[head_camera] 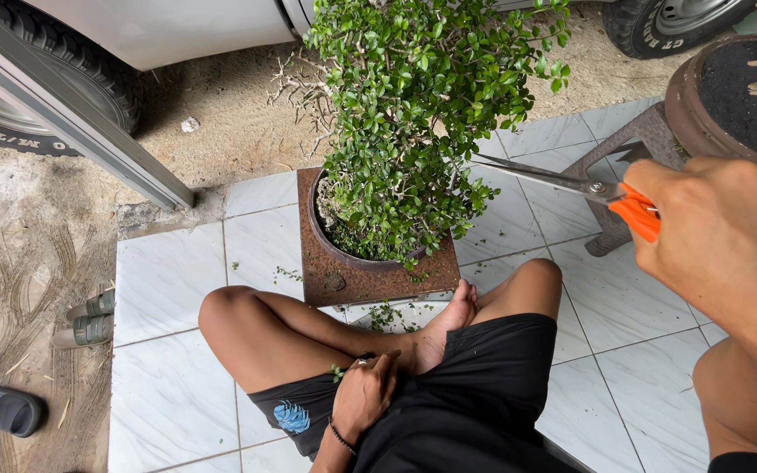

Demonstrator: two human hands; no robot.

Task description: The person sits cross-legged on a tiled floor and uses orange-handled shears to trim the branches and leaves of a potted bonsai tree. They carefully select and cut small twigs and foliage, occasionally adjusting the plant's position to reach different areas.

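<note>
Now right hand (729,254) fingers wrapped round orange scissors (571,184), blades at bush (422,114); left hand (363,394) loosely curled, empty, on thigh.

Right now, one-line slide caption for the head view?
Seated on white tiles, right hand points orange-handled scissors at a potted shrub; left hand rests on thigh.

Scissors' orange handles (637,215) mostly inside fist.

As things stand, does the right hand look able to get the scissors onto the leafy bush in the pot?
Probably yes: the right hand holds the scissors with the blade tips already at the bush edge, nothing between them.
</note>
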